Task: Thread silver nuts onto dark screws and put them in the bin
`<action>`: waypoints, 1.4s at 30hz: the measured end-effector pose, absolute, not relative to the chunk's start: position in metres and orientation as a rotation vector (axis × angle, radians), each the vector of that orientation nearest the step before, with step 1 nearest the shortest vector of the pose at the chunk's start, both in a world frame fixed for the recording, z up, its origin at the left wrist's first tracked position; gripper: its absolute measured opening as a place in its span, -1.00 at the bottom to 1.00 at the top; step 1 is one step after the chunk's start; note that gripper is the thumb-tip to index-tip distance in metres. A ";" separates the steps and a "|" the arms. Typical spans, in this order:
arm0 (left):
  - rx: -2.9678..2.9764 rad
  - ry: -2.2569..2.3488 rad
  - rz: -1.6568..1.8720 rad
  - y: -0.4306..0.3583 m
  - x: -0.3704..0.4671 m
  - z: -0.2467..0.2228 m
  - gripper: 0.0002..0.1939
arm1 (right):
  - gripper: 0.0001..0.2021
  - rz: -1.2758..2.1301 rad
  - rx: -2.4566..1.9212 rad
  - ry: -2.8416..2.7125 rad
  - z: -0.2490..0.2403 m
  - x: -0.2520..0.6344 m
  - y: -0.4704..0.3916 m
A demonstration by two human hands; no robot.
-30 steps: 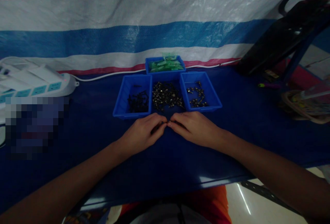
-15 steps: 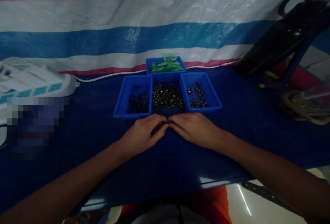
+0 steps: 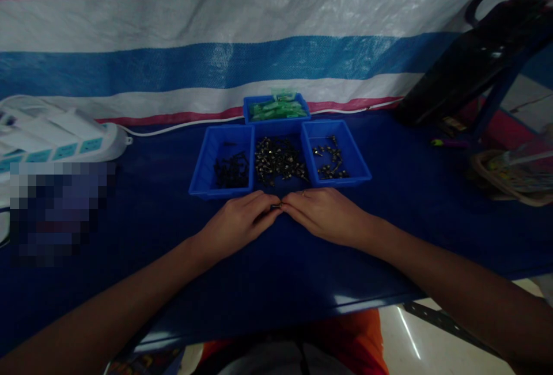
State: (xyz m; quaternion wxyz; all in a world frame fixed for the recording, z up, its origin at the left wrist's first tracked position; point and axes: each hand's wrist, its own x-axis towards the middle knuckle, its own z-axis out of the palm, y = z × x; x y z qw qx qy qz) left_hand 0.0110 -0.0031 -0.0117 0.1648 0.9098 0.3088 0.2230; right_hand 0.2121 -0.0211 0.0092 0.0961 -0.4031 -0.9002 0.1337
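Note:
Between my fingertips is a small dark piece with a metallic glint (image 3: 276, 206), too small to name. My left hand (image 3: 242, 218) is closed in a pinch on its left end. From the other side, the fingertips of my right hand (image 3: 322, 212) pinch its right end, touching or nearly touching the left ones. Just beyond my hands stand a left blue bin (image 3: 201, 170) with small black parts (image 3: 233, 170), a middle bin with a heap of small dark metal parts (image 3: 280, 159), and a right blue bin (image 3: 358, 162) holding fewer shiny metal parts (image 3: 332, 159).
Behind these, a smaller blue bin (image 3: 254, 118) holds green packets (image 3: 279, 109). A white power strip (image 3: 114, 139) lies at the left, its cable along the striped sheet (image 3: 173, 69). A dark bottle (image 3: 466, 58) and a basket (image 3: 518, 188) are on the right.
My hands stay together at almost the same spot. The fingers of my left hand have shifted slightly, and more of the small dark piece shows between them.

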 end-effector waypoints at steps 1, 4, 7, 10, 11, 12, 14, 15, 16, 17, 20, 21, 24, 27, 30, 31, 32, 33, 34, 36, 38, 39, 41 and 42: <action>2.591 0.875 0.645 -0.003 0.011 -0.012 -0.84 | -0.71 0.409 -1.192 -2.661 0.010 0.212 -0.021; 2.589 0.862 0.678 -0.003 0.011 -0.012 -0.85 | -0.74 0.513 -1.167 -2.636 0.011 0.213 -0.021; 2.594 0.864 0.681 -0.003 0.011 -0.011 -0.85 | -0.78 0.692 -1.114 -2.594 0.013 0.215 -0.020; 2.597 0.871 0.660 -0.003 0.010 -0.011 -0.83 | -0.80 0.822 -1.068 -2.549 0.013 0.217 -0.018; 2.598 0.871 0.656 -0.003 0.010 -0.011 -0.83 | -0.79 0.846 -1.062 -2.537 0.013 0.218 -0.017; 2.600 0.870 0.656 -0.003 0.010 -0.010 -0.83 | -0.79 0.864 -1.058 -2.526 0.013 0.218 -0.017; 2.603 0.864 0.658 -0.003 0.010 -0.010 -0.83 | -0.78 0.884 -1.058 -2.503 0.013 0.218 -0.017; 2.604 0.853 0.654 -0.003 0.010 -0.009 -0.83 | -0.77 0.894 -1.060 -2.493 0.014 0.217 -0.016; 2.605 0.836 0.653 -0.003 0.010 -0.009 -0.83 | -0.77 0.905 -1.063 -2.481 0.014 0.217 -0.016; 2.603 0.819 0.647 -0.003 0.009 -0.009 -0.83 | -0.77 0.922 -1.064 -2.469 0.014 0.216 -0.016; 2.589 0.789 0.653 -0.003 0.010 -0.008 -0.83 | -0.77 1.023 -1.060 -2.418 0.015 0.216 -0.016; 2.584 0.786 0.661 -0.003 0.010 -0.008 -0.83 | -0.77 1.062 -1.057 -2.396 0.015 0.216 -0.016; 2.585 0.777 0.692 -0.004 0.010 -0.009 -0.84 | -0.79 1.150 -1.057 -2.341 0.016 0.216 -0.015; 2.608 0.756 0.723 -0.004 0.010 -0.010 -0.84 | -0.83 1.168 -1.056 -2.319 0.016 0.217 -0.015; 2.624 0.743 0.723 -0.004 0.009 -0.010 -0.83 | -0.84 1.138 -1.052 -2.327 0.015 0.217 -0.015; 2.629 0.746 0.718 -0.004 0.010 -0.010 -0.83 | -0.83 1.117 -1.055 -2.338 0.014 0.217 -0.015; 2.632 0.751 0.715 -0.004 0.010 -0.010 -0.83 | -0.83 1.093 -1.064 -2.349 0.014 0.217 -0.015; 2.629 0.754 0.710 -0.004 0.010 -0.010 -0.82 | -0.82 1.067 -1.073 -2.360 0.013 0.216 -0.015; 2.623 0.753 0.706 -0.004 0.010 -0.010 -0.82 | -0.82 1.041 -1.083 -2.370 0.013 0.216 -0.015; 2.602 0.733 0.710 -0.004 0.010 -0.010 -0.81 | -0.82 0.997 -1.093 -2.384 0.013 0.216 -0.015; 2.593 0.712 0.710 -0.004 0.010 -0.010 -0.81 | -0.82 0.965 -1.091 -2.400 0.012 0.216 -0.015; 2.599 0.712 0.703 -0.004 0.010 -0.010 -0.81 | -0.83 0.953 -1.093 -2.408 0.012 0.216 -0.015; 2.613 0.739 0.690 -0.004 0.010 -0.010 -0.82 | -0.84 0.945 -1.105 -2.419 0.012 0.216 -0.016; 2.617 0.765 0.690 -0.004 0.010 -0.010 -0.84 | -0.85 0.957 -1.109 -2.425 0.013 0.216 -0.017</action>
